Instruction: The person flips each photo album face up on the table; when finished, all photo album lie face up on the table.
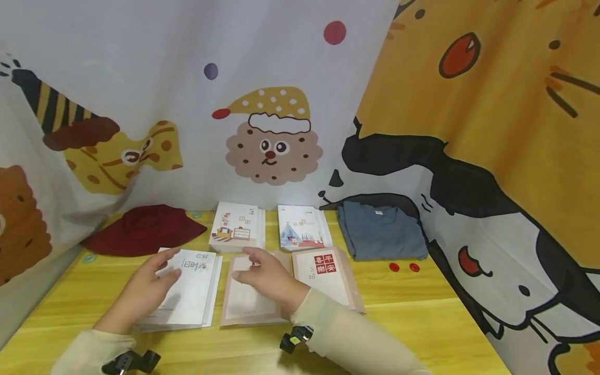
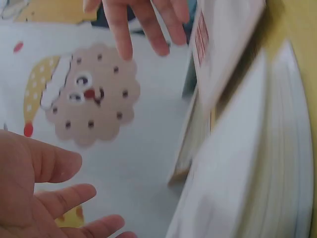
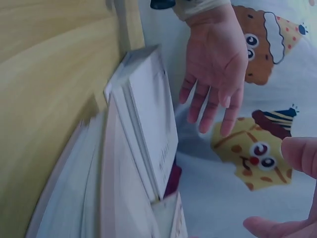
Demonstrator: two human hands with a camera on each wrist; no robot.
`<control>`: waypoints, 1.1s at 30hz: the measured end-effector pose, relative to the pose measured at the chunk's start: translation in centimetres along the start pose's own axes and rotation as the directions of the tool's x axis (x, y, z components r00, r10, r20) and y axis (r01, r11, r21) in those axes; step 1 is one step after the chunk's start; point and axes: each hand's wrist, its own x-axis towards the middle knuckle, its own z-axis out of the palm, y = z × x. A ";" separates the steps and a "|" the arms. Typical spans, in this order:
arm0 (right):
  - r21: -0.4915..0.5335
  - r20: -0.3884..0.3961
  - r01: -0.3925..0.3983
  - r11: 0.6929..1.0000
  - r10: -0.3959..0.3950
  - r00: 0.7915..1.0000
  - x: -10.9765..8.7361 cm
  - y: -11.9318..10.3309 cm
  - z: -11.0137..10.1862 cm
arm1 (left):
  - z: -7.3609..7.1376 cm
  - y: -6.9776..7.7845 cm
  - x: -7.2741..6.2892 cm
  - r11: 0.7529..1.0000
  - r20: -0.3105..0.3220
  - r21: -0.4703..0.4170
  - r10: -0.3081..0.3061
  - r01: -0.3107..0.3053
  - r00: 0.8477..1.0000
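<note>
My left hand, fingers spread and nothing held, is raised over the left side of a white book with Chinese lettering on its cover. Over a pink-bordered book beside it hovers my right hand, also empty, covering part of that cover. The palms face each other with a gap between them. In the left wrist view, thumb and fingers are extended apart from the thick white pages. The right wrist view shows the left palm beyond the books, its fingers loosely straight.
Another pink-bordered book with red square characters lies at right. Behind are two illustrated white books, a dark red hat and folded blue-grey clothing. Red discs lie on the yellow table; a printed curtain hangs behind.
</note>
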 end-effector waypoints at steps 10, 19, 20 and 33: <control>-0.021 -0.035 0.002 1.000 -0.003 0.999 -2.2 2.0 -3.5 | 4.3 2.6 0.4 0.971 0.226 -0.236 0.029 0.026 0.974; 0.011 -0.014 -0.048 0.999 0.049 0.999 -4.1 3.3 -4.4 | 7.2 3.1 0.4 0.912 0.338 -0.379 -0.019 0.155 0.941; 0.013 -0.008 -0.051 0.999 0.051 0.999 -4.2 3.4 -4.4 | 7.4 3.1 0.4 0.901 0.346 -0.400 -0.022 0.169 0.938; -0.009 0.017 -0.055 0.998 0.055 0.998 -5.1 3.9 -4.1 | 9.7 3.3 1.0 0.828 0.326 -0.483 -0.133 0.286 0.936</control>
